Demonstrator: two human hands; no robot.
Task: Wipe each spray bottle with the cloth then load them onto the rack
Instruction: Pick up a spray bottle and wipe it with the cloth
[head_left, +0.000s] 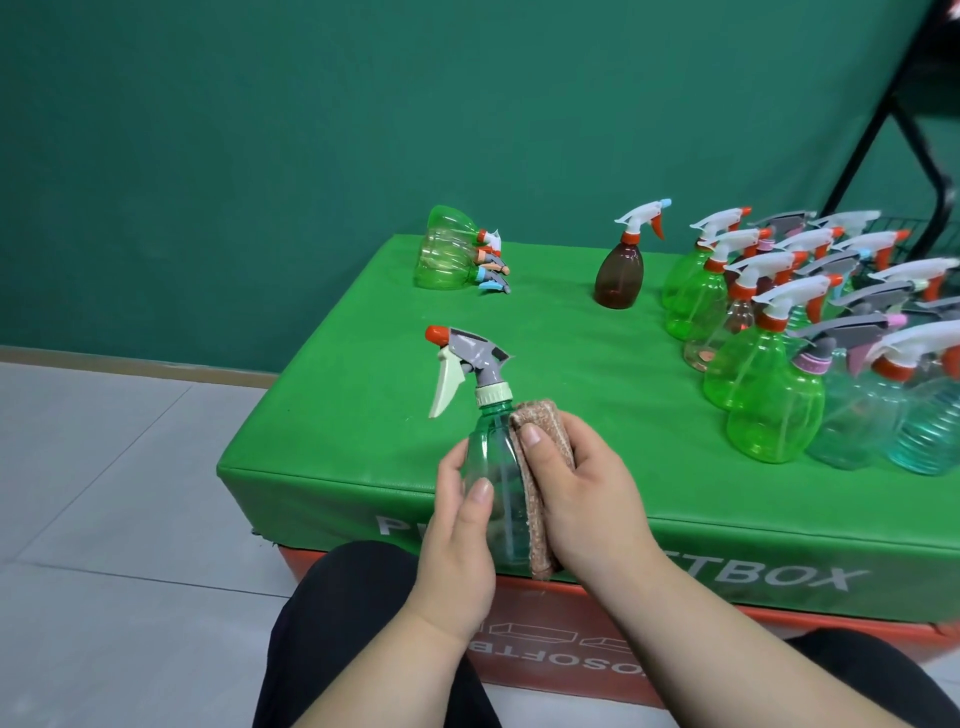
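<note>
My left hand (460, 525) grips a clear green spray bottle (493, 467) upright above the front edge of the green box; the bottle has a grey head, an orange nozzle and a cream trigger. My right hand (582, 499) holds a folded pinkish-brown cloth (535, 499) against the bottle's right side, thumb on top of the cloth. A black wire rack (904, 234) shows partly at the far right, behind a crowd of bottles.
Several green, clear and teal spray bottles (779, 364) stand packed on the right of the green padded box (597, 364). A brown bottle (621, 275) stands alone mid-back. A few green bottles (452, 249) lie stacked at the back left. My dark-trousered knees are below.
</note>
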